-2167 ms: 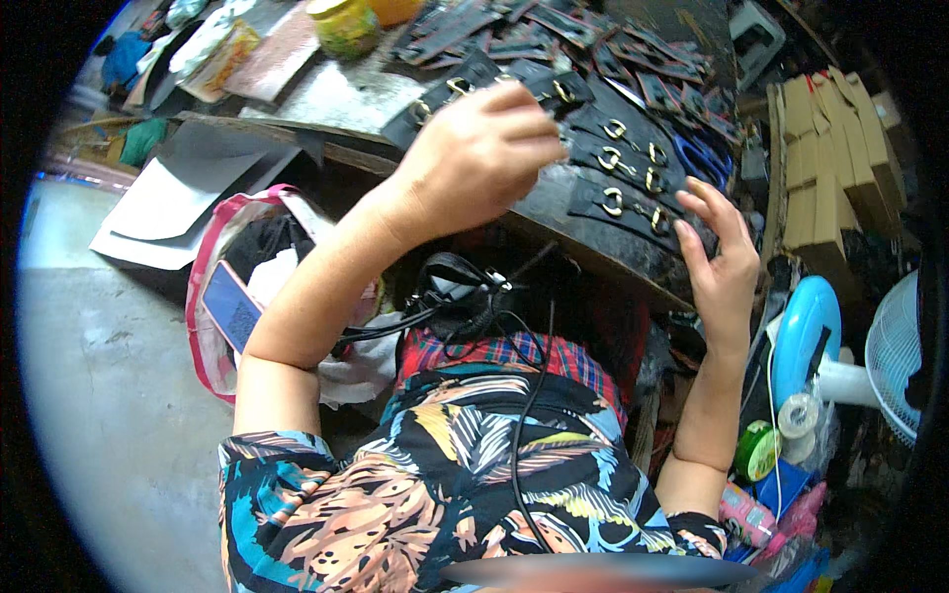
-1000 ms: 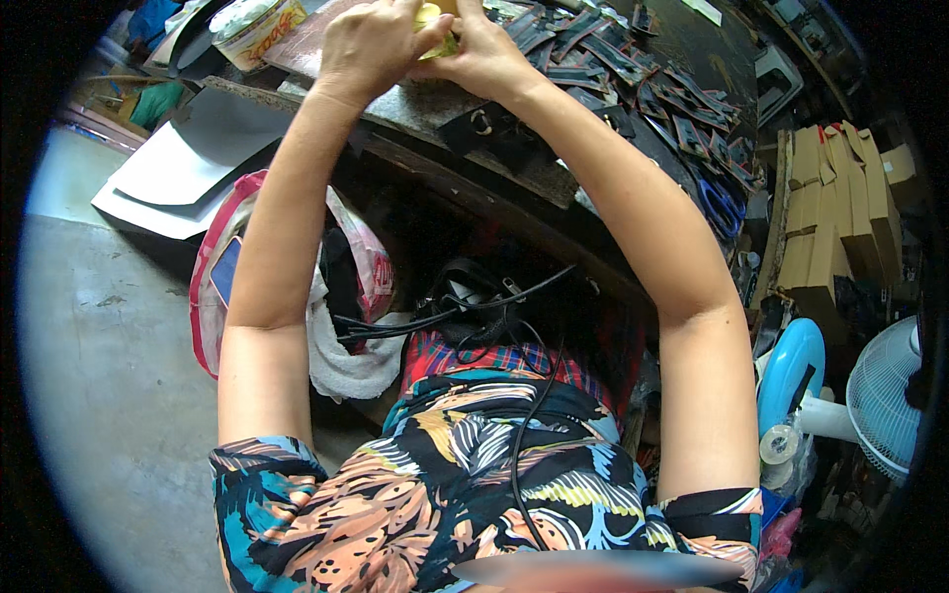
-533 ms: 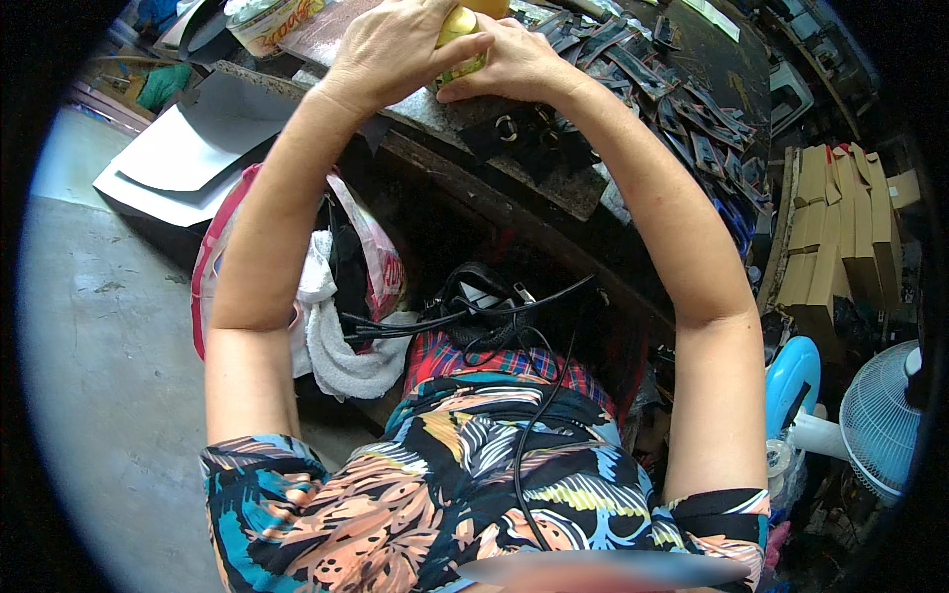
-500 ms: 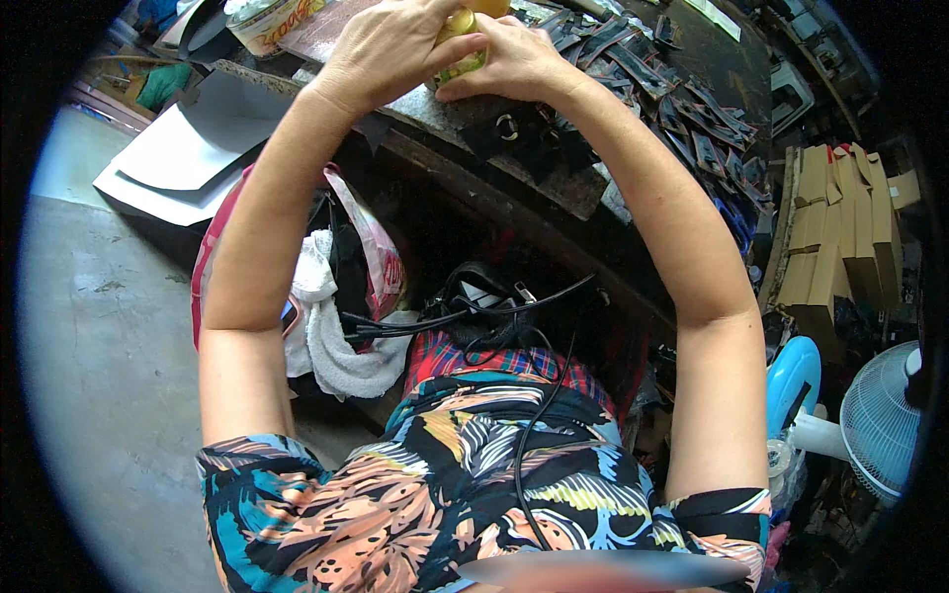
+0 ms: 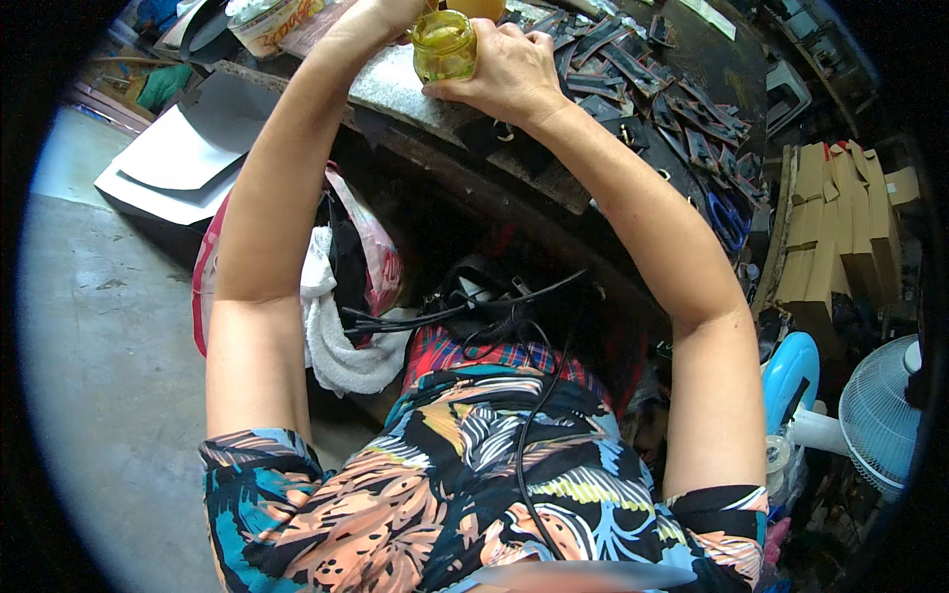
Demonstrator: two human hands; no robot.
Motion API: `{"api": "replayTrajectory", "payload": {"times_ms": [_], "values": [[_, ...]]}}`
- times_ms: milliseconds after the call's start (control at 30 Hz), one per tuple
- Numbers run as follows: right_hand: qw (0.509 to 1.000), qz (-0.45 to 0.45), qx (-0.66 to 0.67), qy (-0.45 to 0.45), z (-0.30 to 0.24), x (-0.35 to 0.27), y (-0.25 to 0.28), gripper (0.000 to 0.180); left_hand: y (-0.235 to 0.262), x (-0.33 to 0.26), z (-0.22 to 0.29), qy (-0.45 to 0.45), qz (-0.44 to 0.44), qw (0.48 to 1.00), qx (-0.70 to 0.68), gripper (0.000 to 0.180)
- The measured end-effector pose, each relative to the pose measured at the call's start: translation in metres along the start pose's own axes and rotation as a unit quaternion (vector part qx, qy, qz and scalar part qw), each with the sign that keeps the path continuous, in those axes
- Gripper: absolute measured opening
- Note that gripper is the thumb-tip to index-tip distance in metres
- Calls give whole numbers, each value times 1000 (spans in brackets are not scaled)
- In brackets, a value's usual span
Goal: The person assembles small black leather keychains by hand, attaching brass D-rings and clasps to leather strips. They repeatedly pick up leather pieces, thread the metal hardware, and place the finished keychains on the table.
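Observation:
My right hand (image 5: 509, 74) is wrapped round a small yellowish glass jar (image 5: 445, 47) at the top of the view, over the near edge of the workbench (image 5: 381, 87). The jar's round mouth shows uncovered, tilted towards me. My left hand (image 5: 393, 12) is just up and left of the jar; the frame's upper edge cuts off its fingers, so whatever it may hold is hidden. Behind the jar is an orange-yellow thing (image 5: 479, 8), only partly in view. Dark strips (image 5: 633, 74) with reddish edges lie in a loose heap to the right of my right hand.
A printed tub (image 5: 267, 28) and white sheets (image 5: 183, 148) are at the left. Below the bench, a pink-and-white bag (image 5: 371, 237) holds a white towel (image 5: 341, 341). Blue-handled scissors (image 5: 730, 219), folded cardboard (image 5: 830, 237) and a fan (image 5: 885, 415) are at the right.
My left hand has moved up and away from the jar, partly out of the frame. The jar's mouth now shows, still in my right hand, which has shifted slightly.

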State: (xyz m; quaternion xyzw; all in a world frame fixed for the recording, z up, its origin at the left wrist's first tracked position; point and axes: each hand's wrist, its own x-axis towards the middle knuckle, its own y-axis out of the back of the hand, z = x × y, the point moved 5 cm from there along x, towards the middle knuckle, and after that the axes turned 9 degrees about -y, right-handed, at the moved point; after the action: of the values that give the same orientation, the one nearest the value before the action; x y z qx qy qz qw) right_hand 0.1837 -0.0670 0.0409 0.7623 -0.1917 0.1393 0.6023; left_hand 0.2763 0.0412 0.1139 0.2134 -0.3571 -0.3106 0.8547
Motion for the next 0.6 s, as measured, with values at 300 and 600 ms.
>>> {"api": "replayTrajectory", "payload": {"times_ms": [300,600], "values": [[983,3,124,137,0,4,79,78,-4,-15,-7,64,41,996,-52,44],[978,-108,-133,119,-30,16,73,63,-3,-14,17,-116,49,977,173,48]]}}
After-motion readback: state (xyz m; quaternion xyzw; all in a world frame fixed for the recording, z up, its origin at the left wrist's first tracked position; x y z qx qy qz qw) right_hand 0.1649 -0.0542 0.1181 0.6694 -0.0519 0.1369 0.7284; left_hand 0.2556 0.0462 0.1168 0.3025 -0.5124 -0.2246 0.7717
